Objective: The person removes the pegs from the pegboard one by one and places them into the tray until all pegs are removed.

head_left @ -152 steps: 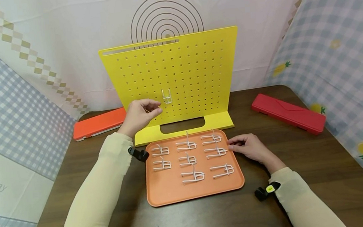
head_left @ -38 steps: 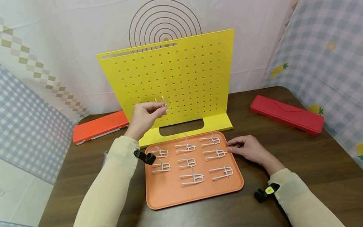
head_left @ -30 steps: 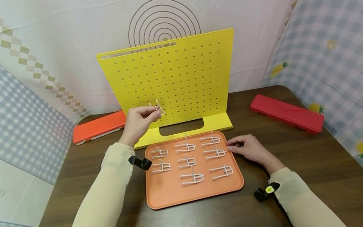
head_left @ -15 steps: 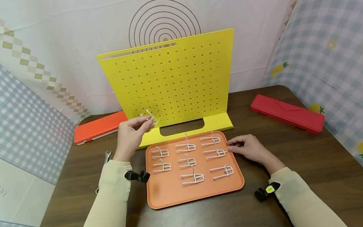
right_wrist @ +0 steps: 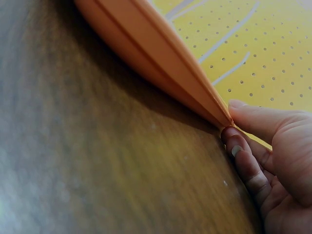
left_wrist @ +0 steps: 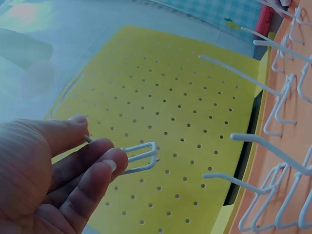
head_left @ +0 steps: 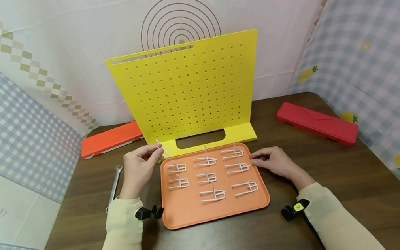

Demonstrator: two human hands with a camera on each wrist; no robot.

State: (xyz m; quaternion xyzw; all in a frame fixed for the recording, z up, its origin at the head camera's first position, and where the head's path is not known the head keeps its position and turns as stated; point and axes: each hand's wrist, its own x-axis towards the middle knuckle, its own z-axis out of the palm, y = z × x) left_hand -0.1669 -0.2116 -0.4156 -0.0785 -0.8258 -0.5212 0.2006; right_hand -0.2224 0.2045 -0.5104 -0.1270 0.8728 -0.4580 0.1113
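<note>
My left hand [head_left: 139, 168] pinches a white wire pegboard hook [left_wrist: 144, 155] between thumb and fingers, just in front of the base of the yellow pegboard [head_left: 213, 74]. In the left wrist view the hook's looped end sticks out past the fingertips. Several similar white hooks [head_left: 211, 195] lie in rows on the orange tray [head_left: 184, 215], to the right of that hand. My right hand [head_left: 276, 162] grips the tray's right rim, thumb above and fingers below, as the right wrist view shows. No hook hangs on the board.
A wrench [head_left: 114, 188] lies on the wooden table [head_left: 210, 245] left of the tray. An orange-red case [head_left: 110, 140] rests at the back left, partly behind the pegboard. At the right lies a red case [head_left: 317, 123]. Fabric sheets surround the table.
The hook hung on the pegboard at first; my left hand has taken it off and carried it down and left, toward the tray's back left corner. The wrench has come into view. The right hand stays put.
</note>
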